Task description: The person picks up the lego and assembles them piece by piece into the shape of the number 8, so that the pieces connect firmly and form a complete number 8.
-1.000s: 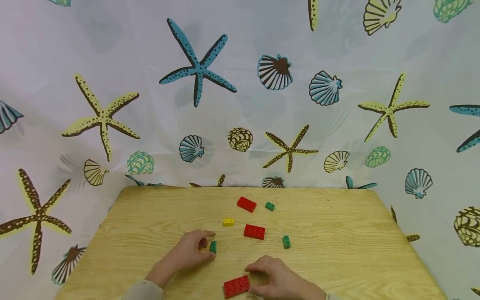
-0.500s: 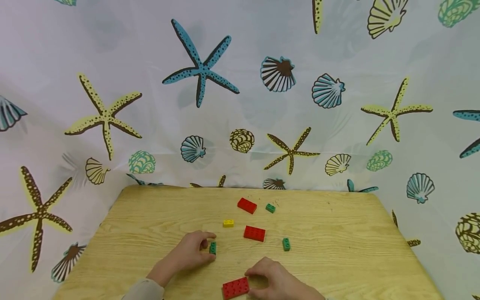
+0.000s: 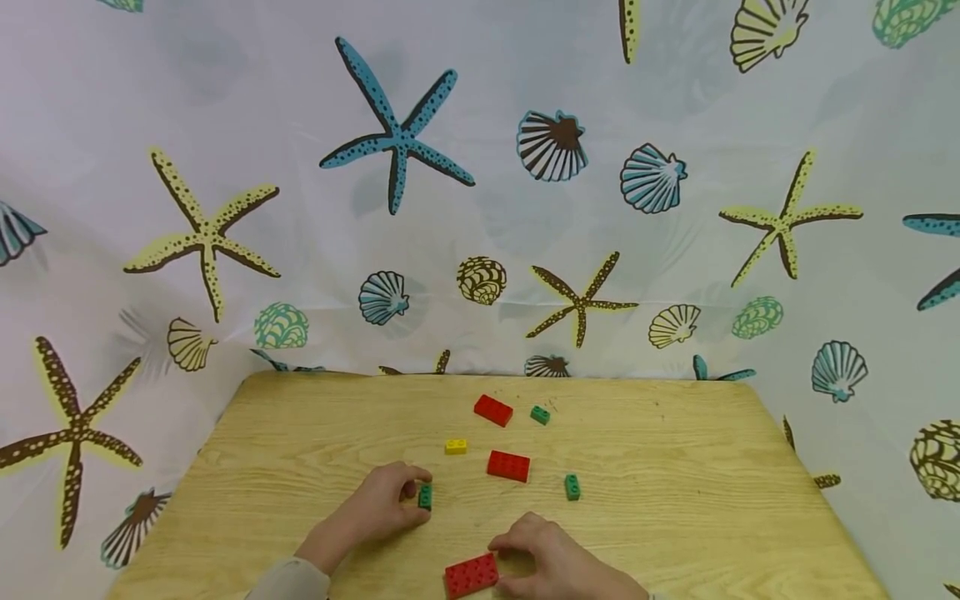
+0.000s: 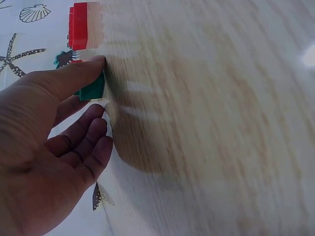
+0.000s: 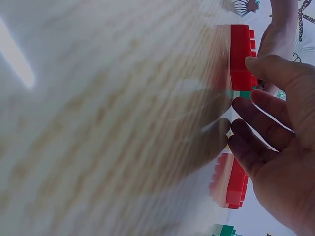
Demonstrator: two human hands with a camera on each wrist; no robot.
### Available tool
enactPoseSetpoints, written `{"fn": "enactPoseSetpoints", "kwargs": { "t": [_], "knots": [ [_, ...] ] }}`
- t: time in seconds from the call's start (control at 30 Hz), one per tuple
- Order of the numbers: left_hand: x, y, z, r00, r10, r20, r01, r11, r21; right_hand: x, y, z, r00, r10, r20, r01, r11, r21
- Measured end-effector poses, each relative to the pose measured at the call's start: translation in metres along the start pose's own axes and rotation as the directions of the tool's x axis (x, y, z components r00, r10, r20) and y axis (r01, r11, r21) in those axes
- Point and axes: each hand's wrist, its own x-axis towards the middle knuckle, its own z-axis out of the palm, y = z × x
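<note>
My left hand (image 3: 386,500) pinches a small green toy brick (image 3: 425,497) between thumb and index finger at the brick's two ends. In the left wrist view the thumb lies against the green brick (image 4: 92,89) and the other fingers curl loosely below. My right hand (image 3: 551,558) holds the right end of a long red toy brick (image 3: 472,575), studs up on the table near the front. The right wrist view has the thumb against the red brick's side (image 5: 240,56); the index finger's contact is partly hidden there.
Farther back on the wooden table (image 3: 675,467) lie two more red bricks, one central (image 3: 509,466) and one behind (image 3: 493,410). A yellow brick (image 3: 456,447) and two green bricks, one right (image 3: 572,487) and one rear (image 3: 540,414), lie around them. A patterned curtain (image 3: 480,208) encloses the table.
The left index fingertip has come down slightly closer to the green brick's far end. My right hand stays at the red brick, which has hardly moved. The view shifts a little.
</note>
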Motion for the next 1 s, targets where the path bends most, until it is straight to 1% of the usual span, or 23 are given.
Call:
{"fn": "enactPoseSetpoints", "kwargs": {
  "t": [0.2, 0.4, 0.57, 0.7, 0.83, 1.0],
  "knots": [
    [0.001, -0.002, 0.005, 1.000, -0.008, -0.006, 0.008, 1.000, -0.008, 0.000, 0.000, 0.000, 1.000, -0.015, -0.005, 0.015, 1.000, -0.016],
    [0.001, -0.002, 0.004, 1.000, 0.011, -0.022, -0.011, 1.000, -0.003, 0.002, 0.001, -0.001, 0.999, -0.037, -0.020, 0.035, 0.996, -0.078],
    [-0.001, 0.004, 0.000, 1.000, 0.018, -0.016, -0.018, 1.000, 0.004, 0.004, 0.000, 0.000, 0.999, -0.036, -0.032, 0.033, 0.995, -0.095],
    [-0.001, 0.010, -0.001, 1.000, 0.025, -0.017, -0.025, 0.999, 0.020, 0.004, 0.000, 0.000, 0.999, -0.023, -0.039, 0.019, 0.995, -0.101],
    [-0.004, 0.015, 0.000, 0.998, 0.060, -0.017, -0.059, 0.997, 0.042, 0.004, 0.000, 0.001, 0.998, -0.046, -0.047, 0.040, 0.991, -0.128],
    [-0.010, 0.021, 0.001, 0.997, 0.071, -0.006, -0.071, 0.997, 0.034, 0.004, 0.000, 0.002, 0.997, -0.057, -0.047, 0.050, 0.989, -0.137]
  ]
}}
